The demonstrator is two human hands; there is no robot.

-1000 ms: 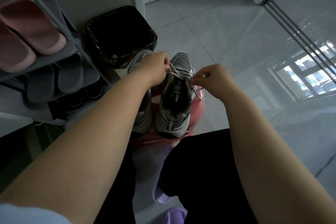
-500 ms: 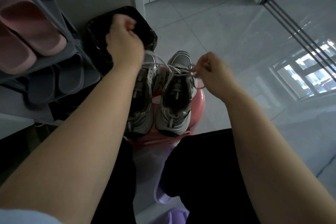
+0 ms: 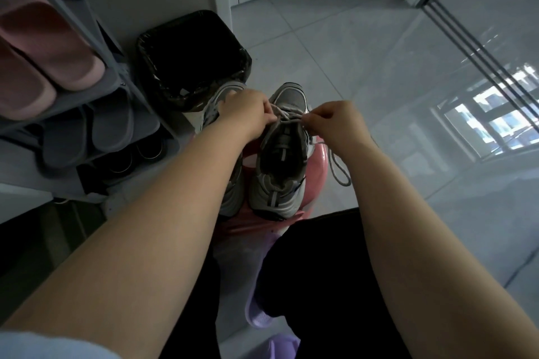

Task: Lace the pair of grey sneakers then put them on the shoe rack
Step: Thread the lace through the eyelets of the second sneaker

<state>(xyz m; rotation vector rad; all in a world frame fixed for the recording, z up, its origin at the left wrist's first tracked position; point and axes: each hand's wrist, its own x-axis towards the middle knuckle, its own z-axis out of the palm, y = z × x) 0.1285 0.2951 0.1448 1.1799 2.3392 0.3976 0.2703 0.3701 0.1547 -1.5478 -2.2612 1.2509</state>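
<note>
Since my left hand has returned from its pull toward upper left, it and my right hand both pinch the lace mid-frame, so lacing continues.

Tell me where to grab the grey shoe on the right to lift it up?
Probably the heel collar of the right sneaker, coming from the near side and above. Its heel points toward you and its mouth gapes upward, so fingers can hook inside, away from the laces at the front.
</note>
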